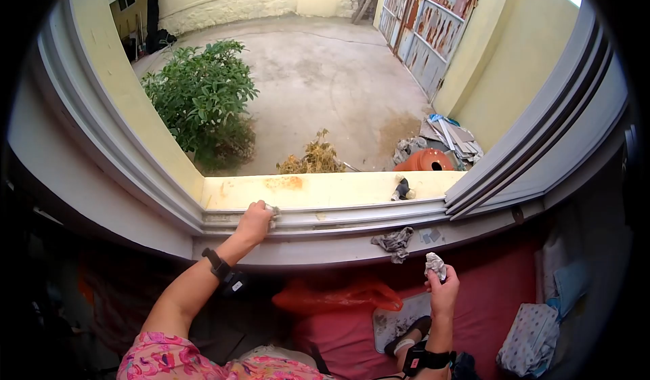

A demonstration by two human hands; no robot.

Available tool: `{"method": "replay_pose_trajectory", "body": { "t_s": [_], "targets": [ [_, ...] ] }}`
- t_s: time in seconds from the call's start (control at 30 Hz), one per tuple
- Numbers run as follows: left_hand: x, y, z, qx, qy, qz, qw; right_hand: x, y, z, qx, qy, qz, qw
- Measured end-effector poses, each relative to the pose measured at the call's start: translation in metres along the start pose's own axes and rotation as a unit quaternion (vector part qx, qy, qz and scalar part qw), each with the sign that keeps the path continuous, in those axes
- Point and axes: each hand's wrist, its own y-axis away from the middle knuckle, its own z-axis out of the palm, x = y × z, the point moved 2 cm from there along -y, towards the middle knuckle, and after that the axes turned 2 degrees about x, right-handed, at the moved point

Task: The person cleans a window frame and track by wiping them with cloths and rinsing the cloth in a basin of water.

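Note:
My left hand (254, 223) is closed at the left part of the white window track (352, 216). A bit of something pale (273, 210) sticks out past its fingers, too small to name. Lower right, over the red cover, my right hand (443, 290) pinches a crumpled grey-white rag (435, 266). A second, dirty grey rag (394, 243) lies crumpled on the inner sill (305, 251), between the two hands. Small grey pieces (430, 235) lie beside that rag. Farther out, a dark and white object (403, 189) rests on the yellow outer ledge (305, 187).
Window frames rise on the left (88, 102) and right (542, 122). Below me are a red cover (494, 271), a red plastic bag (338, 295) and a grey tray-like board (386, 319). Outside stand a green bush (200, 95), an orange pot (433, 158) and a rusty gate (433, 28).

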Motion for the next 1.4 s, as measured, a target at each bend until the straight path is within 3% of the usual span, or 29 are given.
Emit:
{"method": "replay_pose_trajectory", "body": {
  "t_s": [0.1,0.2,0.3,0.37,0.57,0.73,0.87,0.97,1.03,1.1,1.4],
  "targets": [
    [0.05,-0.025,0.021,0.073,0.088,0.071,0.991,0.001,-0.002,-0.002,-0.01,0.009,-0.022,1.0],
    [0.105,-0.051,0.058,0.079,0.115,0.123,0.983,0.0,-0.005,0.0,-0.019,0.023,-0.019,0.999],
    [0.147,-0.073,0.089,0.099,0.092,0.122,0.983,-0.002,-0.009,0.003,-0.017,0.023,-0.014,0.999],
    [0.165,-0.07,0.086,0.085,0.079,0.055,0.992,0.0,-0.012,0.005,-0.02,0.025,-0.005,0.999],
    [0.123,-0.032,0.061,0.14,0.053,0.064,0.987,-0.004,-0.017,0.017,-0.057,0.022,-0.011,0.998],
    [0.045,0.015,0.026,0.178,-0.024,-0.019,0.984,-0.003,-0.021,0.023,-0.058,0.02,-0.015,0.998],
    [0.003,0.034,0.007,0.162,-0.042,-0.019,0.986,-0.007,-0.02,0.026,-0.08,0.03,-0.017,0.996],
    [-0.026,0.033,0.004,0.164,-0.003,-0.066,0.984,-0.004,-0.021,0.021,-0.067,0.031,-0.023,0.997],
    [-0.039,0.031,-0.003,0.097,0.106,-0.078,0.987,-0.008,-0.022,0.018,-0.055,0.028,-0.024,0.998],
    [-0.046,0.028,-0.007,0.079,0.122,-0.083,0.986,-0.009,-0.02,0.014,-0.045,0.026,-0.021,0.998],
    [-0.032,0.039,-0.045,0.236,0.114,-0.05,0.964,-0.009,-0.025,0.022,-0.065,0.042,-0.027,0.997]
  ]
}}
